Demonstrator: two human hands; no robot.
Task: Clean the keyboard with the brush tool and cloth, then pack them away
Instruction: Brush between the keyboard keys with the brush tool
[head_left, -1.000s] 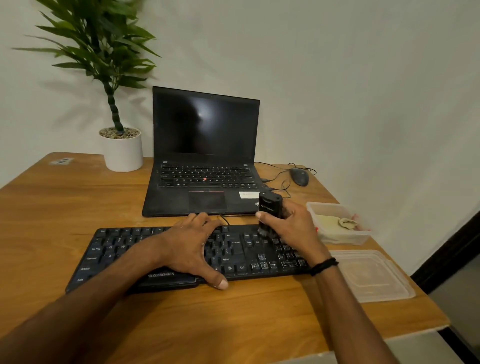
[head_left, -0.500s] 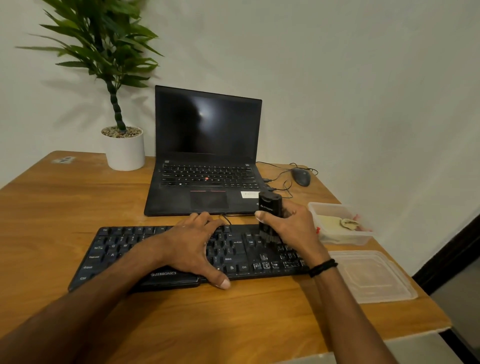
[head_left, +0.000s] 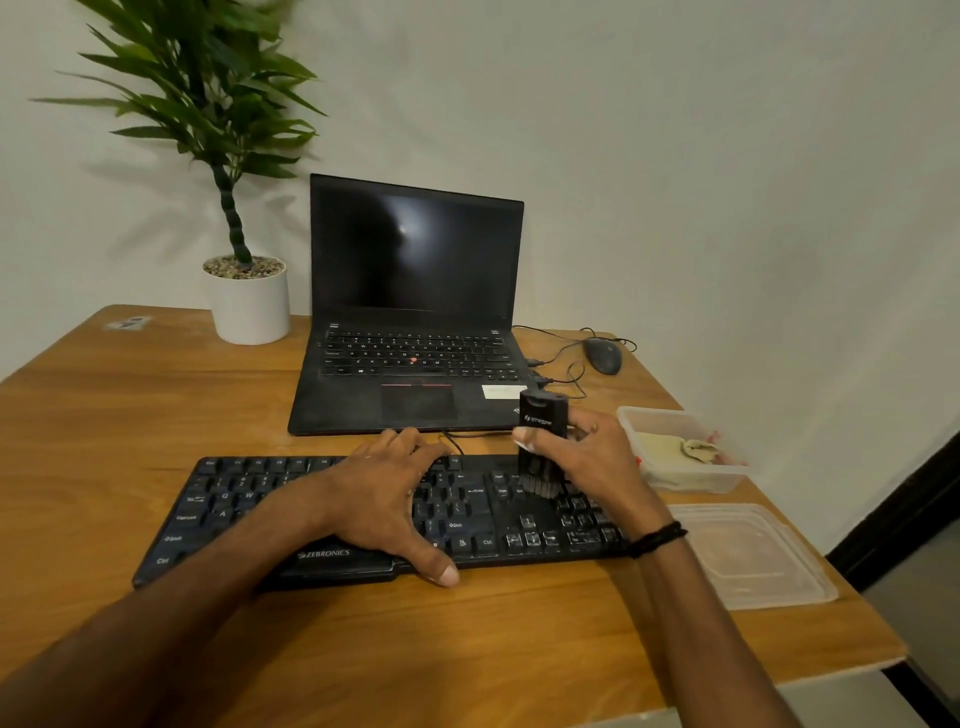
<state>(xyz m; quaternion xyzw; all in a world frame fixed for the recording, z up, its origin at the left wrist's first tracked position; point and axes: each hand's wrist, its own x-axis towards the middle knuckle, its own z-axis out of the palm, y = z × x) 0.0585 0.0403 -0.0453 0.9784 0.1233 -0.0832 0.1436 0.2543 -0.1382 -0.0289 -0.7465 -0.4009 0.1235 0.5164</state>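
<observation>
- Big wooden surface (head_left: 156, 415), and the black keyboard (head_left: 234, 499) lies across its near half, in front of an open laptop (head_left: 415, 312).
- Left hand (head_left: 384, 504) is spread flat on the middle keys, thumb hooked over the near edge, fingers open and gripping nothing, just pinning the board down.
- Right hand (head_left: 597, 467) has its fingers clenched round the brush (head_left: 543, 441), held upright, bristles down on the keys just left of the number pad.
- Looks like brushing is mid-way. Best approach: short light strokes along the rows, bristles into the gaps, board held steady.
- Clear lid (head_left: 748, 561) lies flat beside the keyboard's right end.
- Open tub (head_left: 675, 415) behind it holds a pale cloth (head_left: 670, 447), waiting its turn.
</observation>
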